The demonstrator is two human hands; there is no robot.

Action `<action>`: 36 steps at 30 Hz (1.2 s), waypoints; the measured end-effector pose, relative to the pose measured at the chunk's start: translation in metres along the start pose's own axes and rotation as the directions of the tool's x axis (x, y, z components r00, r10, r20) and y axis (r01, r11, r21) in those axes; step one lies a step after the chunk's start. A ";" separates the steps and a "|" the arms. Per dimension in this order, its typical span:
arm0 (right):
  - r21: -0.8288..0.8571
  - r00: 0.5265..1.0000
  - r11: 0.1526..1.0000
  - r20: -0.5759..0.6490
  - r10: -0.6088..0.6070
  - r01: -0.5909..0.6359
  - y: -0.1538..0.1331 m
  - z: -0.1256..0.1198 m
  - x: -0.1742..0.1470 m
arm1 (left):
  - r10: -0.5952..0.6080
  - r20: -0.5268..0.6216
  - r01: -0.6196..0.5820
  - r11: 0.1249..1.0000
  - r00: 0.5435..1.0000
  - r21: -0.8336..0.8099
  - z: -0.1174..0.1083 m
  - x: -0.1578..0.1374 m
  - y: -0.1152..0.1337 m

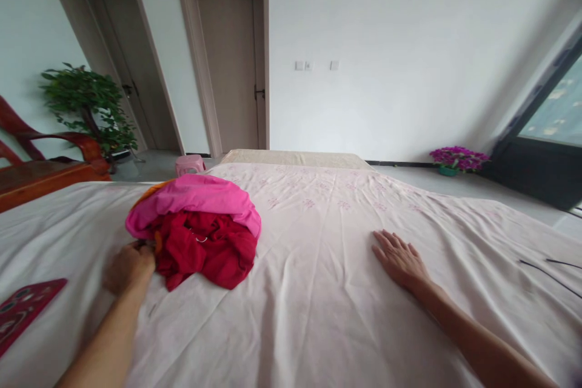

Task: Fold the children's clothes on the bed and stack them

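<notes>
A rumpled bundle of clothes lies on the left part of a pale pink sheet. Bright pink cloth covers its top, dark red cloth spills out in front, and a bit of orange shows at the left. My left hand is closed at the bundle's lower left edge, its fingertips partly hidden against the cloth. Well to the right of the bundle, my right hand rests flat on the sheet, palm down and fingers extended, holding nothing.
At the far left lies a red phone. Thin black cables cross the right side. Beyond the sheet are a wooden chair, a pink stool, a leafy plant and purple flowers.
</notes>
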State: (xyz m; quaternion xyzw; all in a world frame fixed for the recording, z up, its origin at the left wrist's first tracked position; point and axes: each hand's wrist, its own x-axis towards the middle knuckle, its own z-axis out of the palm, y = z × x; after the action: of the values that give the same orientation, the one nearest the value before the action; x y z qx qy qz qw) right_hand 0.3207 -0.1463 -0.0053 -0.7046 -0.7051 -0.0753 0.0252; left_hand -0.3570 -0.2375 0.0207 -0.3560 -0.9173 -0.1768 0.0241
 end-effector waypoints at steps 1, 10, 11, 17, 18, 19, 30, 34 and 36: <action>0.004 1.000 1.000 -0.006 0.001 -0.001 0.000 -0.001 0.001 | -0.055 -0.018 0.055 0.998 0.998 -0.007 0.003 0.000 0.001; 0.047 0.999 0.999 -0.051 -0.006 0.009 0.002 -0.001 0.005 | -0.140 -0.062 0.134 0.986 0.988 -0.099 0.004 -0.004 0.010; 0.052 0.999 0.999 -0.051 -0.004 0.007 0.002 -0.002 0.005 | -0.137 -0.063 0.131 0.987 0.989 -0.097 0.004 -0.004 0.009; 0.070 0.999 0.997 -0.028 0.023 -0.021 -0.001 -0.006 0.005 | -0.133 -0.054 0.127 0.987 0.990 -0.100 0.003 -0.002 0.009; 0.073 0.999 0.997 -0.027 0.025 -0.023 -0.001 -0.007 0.005 | -0.136 -0.047 0.131 0.986 0.990 -0.101 0.003 -0.002 0.009; 0.076 0.999 0.997 -0.028 0.023 -0.021 -0.002 -0.008 0.004 | -0.136 -0.040 0.131 0.986 0.990 -0.101 0.003 -0.002 0.009; 0.076 0.999 0.997 -0.031 0.032 -0.030 0.001 -0.005 0.005 | -0.143 -0.092 0.126 0.977 0.985 -0.172 0.006 -0.001 0.008; 0.064 0.999 0.998 -0.035 0.030 -0.027 0.000 -0.006 0.004 | -0.149 -0.087 0.127 0.968 0.985 -0.218 0.005 -0.002 0.008; 0.056 0.999 0.998 -0.043 0.031 -0.028 0.000 -0.005 0.004 | -0.154 -0.082 0.131 0.962 0.985 -0.242 0.005 -0.004 0.008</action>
State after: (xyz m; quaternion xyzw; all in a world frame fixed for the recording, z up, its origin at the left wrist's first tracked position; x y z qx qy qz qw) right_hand 0.3198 -0.1434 0.0006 -0.7122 -0.6957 -0.0707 0.0613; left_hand -0.3485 -0.2332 0.0180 -0.2801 -0.9107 -0.3031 0.0148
